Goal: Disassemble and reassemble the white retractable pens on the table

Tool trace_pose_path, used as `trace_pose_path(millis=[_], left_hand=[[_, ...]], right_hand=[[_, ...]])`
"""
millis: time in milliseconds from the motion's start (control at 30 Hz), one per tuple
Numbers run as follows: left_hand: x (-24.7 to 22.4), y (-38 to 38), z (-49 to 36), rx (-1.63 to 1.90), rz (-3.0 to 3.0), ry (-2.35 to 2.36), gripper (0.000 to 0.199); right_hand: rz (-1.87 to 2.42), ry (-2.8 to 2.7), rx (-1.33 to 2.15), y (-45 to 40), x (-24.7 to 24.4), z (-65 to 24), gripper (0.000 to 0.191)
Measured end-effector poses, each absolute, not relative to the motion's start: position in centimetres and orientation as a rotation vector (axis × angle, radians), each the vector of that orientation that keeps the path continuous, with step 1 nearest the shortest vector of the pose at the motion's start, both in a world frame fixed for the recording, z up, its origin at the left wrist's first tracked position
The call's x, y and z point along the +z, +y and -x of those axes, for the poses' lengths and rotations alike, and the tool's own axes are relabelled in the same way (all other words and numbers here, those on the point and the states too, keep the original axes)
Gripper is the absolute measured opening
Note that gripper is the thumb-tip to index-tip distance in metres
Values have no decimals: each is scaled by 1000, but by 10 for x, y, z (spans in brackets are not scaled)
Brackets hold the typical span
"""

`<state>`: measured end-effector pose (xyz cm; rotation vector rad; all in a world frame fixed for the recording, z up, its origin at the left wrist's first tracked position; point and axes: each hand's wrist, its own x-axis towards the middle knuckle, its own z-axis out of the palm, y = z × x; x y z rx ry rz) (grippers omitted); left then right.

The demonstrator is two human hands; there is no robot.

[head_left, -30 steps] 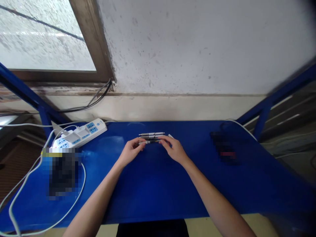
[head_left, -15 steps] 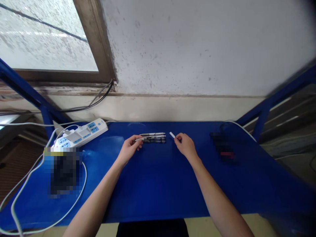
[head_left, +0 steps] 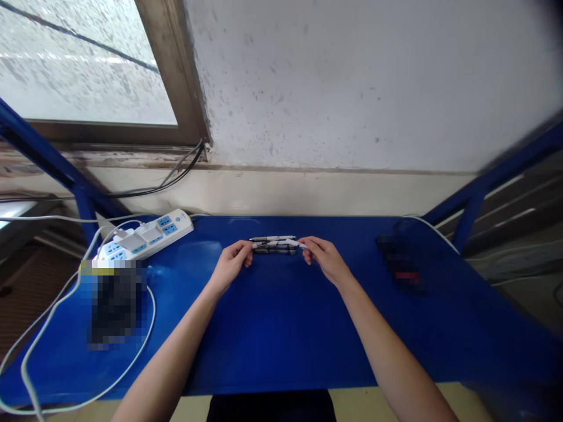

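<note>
Several black-and-white pens [head_left: 273, 252] lie side by side on the blue table, between my two hands. My left hand [head_left: 231, 265] is closed in a pinch at their left end, on the end of a slim pen that lies over or just above the row. Pinched between thumb and fingers of my right hand [head_left: 324, 258] is a white pen part [head_left: 292, 242], tilted, its tip reaching over the right end of the row. Whether this part touches the pen from my left hand I cannot tell.
A white power strip [head_left: 145, 237] with plugs and cables stands at the back left of the blue table [head_left: 272, 328]. Blurred-out dark objects lie at the left [head_left: 115, 308] and right [head_left: 401, 266]. Blue frame posts rise at both sides, with a wall behind.
My right hand has moved left, bringing the white pen part from beside the row to over its right end. My left hand has stayed nearly in place, still pinching.
</note>
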<state>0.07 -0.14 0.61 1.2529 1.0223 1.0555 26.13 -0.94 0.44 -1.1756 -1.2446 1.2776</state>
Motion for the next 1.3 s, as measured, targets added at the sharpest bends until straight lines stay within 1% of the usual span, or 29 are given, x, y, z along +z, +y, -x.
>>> trace_pose_path(millis=[267,400,533,667,867,1067,1200,1300], left_hand=[[6,-2,-1,992,-1330,1069,30],[7,-3,0,954,-1365,1077,30],[10,-4,0,926,-1402,1063,31],[11,-5,-1,892,-1487,1077,39],[9,-5,0,842,-1549,1139,48],[9,-6,0,832,-1550,1085,39],[11,-7,-1,888,-1555,1018,30],[11,-7,-4,937,-1514,978,35]], right_hand=[[1216,-1368,1270,-12,4,-259,37],[1152,-1351,1325,-13,6,-256,32],[999,-1216,1414,-14,7,-251,28],[952,-1212,1434,-15,5,-245,30],[1075,-1404,1385,-17,2,-240,28],[1068,-1363,1409,-16,0,-241,29],[1078,-1328,1439,-16,0,-241,30],[1070,-1290,1449,-16,0,-241,30]])
